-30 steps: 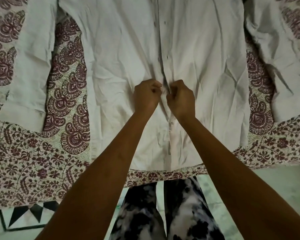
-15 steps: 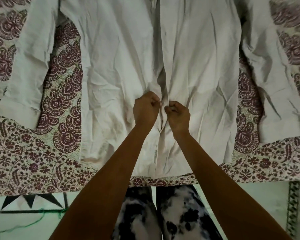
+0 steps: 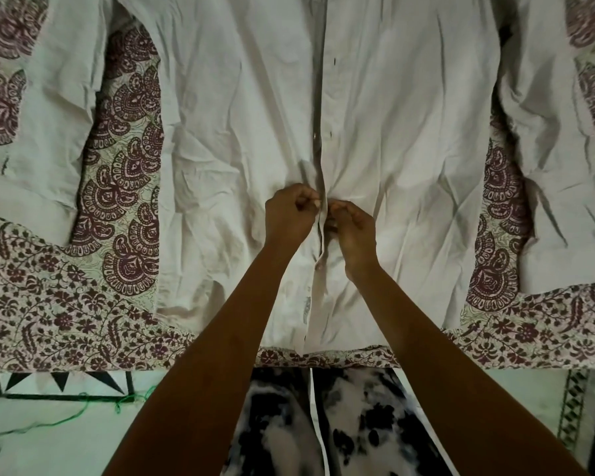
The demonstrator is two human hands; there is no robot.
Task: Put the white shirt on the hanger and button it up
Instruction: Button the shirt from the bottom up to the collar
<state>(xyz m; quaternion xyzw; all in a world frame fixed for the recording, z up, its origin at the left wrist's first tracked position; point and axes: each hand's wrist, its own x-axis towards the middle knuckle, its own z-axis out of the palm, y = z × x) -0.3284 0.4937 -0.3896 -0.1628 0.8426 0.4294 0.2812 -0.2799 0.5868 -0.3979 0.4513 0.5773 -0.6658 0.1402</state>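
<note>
Head camera, looking down: we see the white shirt (image 3: 241, 139) spread front-up on a patterned bedsheet (image 3: 59, 304), sleeves out to either side, with both hands meeting at the front placket (image 3: 322, 235) about two-thirds of the way down. Our left hand (image 3: 291, 218) has its fingers curled tight, pinching the left edge of the placket; our right hand (image 3: 352, 231) is curled too, thumb and fingertips nipping the opposite edge just beside it. Whether a button sits between the fingers we cannot tell, as the knuckles hide it.

We judge the buttoning to be partway through. Above the hands the two front panels lie apart, a dark gap running up between them, with a loose button (image 3: 315, 134) and open buttonholes beside it. Below the hands the placket lies closed down to the hem, and one button (image 3: 319, 266) shows there, apparently fastened. The hanger is not in view; the collar end is cut off by the top of the frame, so we cannot say whether it is inside the shirt. By our reading, the upper buttons remain.
</note>
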